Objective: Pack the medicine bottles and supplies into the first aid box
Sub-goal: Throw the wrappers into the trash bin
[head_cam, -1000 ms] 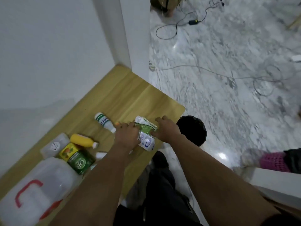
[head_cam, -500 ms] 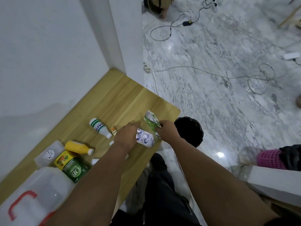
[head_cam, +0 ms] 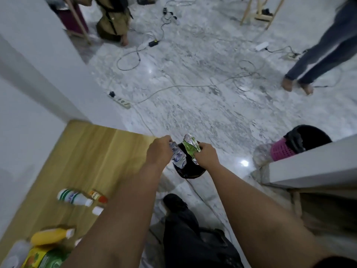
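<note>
Wooden table (head_cam: 87, 155) (bottles lying), marble floor (head_cam: 212, 113), left hand (head_cam: 159, 152) gripping blue-white packet (head_cam: 178, 156), right hand (head_cam: 206, 156) gripping green packet (head_cam: 190, 145)

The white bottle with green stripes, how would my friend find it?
Look at the wooden table on the left. Near its right edge, beside the person's left arm, the white bottle with green stripes lies on its side. Its neighbours are a small orange-capped bottle and, nearer, a yellow bottle; only this one has stripes.

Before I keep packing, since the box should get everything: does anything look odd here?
Yes. Both hands hold crumpled packets off the table's edge, above the black bin: left hand a blue-white packet, right hand a green one.
</note>
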`<action>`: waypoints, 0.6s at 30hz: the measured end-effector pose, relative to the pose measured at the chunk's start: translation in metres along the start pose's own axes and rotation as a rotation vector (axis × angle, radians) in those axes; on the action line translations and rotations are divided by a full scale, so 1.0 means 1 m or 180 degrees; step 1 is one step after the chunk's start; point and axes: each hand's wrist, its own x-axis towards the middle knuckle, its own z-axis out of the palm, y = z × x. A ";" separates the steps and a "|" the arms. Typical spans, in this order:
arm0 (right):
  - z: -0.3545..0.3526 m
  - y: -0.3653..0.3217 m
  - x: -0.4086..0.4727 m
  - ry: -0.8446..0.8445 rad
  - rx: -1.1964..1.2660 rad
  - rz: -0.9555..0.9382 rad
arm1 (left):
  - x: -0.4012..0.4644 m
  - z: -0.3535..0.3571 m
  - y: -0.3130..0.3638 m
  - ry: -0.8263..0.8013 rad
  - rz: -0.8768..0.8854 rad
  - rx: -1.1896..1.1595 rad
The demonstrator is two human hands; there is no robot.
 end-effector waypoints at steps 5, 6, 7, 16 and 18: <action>-0.014 0.036 0.032 -0.0014 0.0143 0.0522 | 0.041 0.044 0.029 -0.0325 -0.0036 0.0228; -0.016 0.041 0.040 -0.0043 0.0146 0.0597 | 0.049 0.052 0.034 -0.0350 -0.0050 0.0212; -0.018 0.046 0.047 -0.0073 0.0133 0.0627 | 0.057 0.059 0.038 -0.0372 -0.0072 0.0169; -0.028 0.065 0.092 -0.0238 -0.0038 0.0796 | 0.079 0.096 0.043 -0.0688 -0.0235 0.0133; -0.025 0.057 0.091 -0.0300 -0.0102 0.0706 | 0.072 0.090 0.039 -0.0663 -0.0267 0.0169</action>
